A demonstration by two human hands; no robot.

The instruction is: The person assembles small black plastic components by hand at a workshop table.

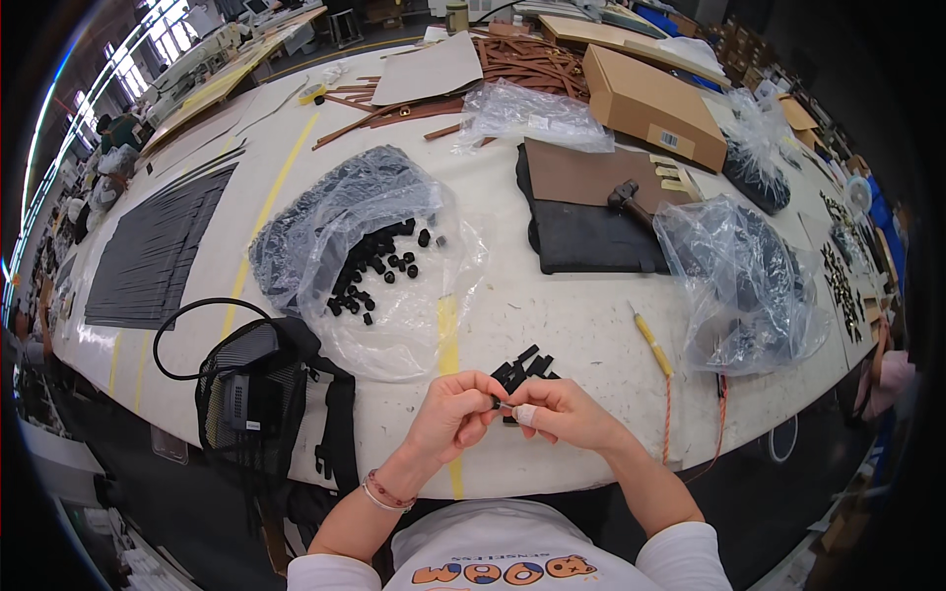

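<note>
Both forearms enter from the lower edge and converge at the near edge of the counter (552, 325). The left hand (451, 409) is curled, fingers closed around a small black part (496, 401) pinched at the fingertips; a bracelet sits on that wrist. The right hand (564, 412) is also closed, thumb and forefinger meeting the same part from the other side, with a pale wrap on one fingertip. The two hands touch at the part, just above the counter's edge.

Directly behind the hands lies a small pile of black strips (525, 366); the exact count cannot be told. One yellow-handled tool (651, 344) lies to the right of the pile. One black mesh bag (254, 386) hangs over the counter edge to the left.

Farther out, one clear plastic bag (367, 258) lies open with many small black cylindrical pieces (378, 268) spilled inside it, too many to count. A second clear bag (741, 286), holding dark contents, stands to the right. One black mat (587, 238) carries one brown sheet (583, 173) and one hammer (631, 201). One dark ribbed panel (158, 251) lies far left.

At the far side rest one cardboard box (652, 103), a third clear bag (527, 116) and a heap of brown strips (522, 61).
</note>
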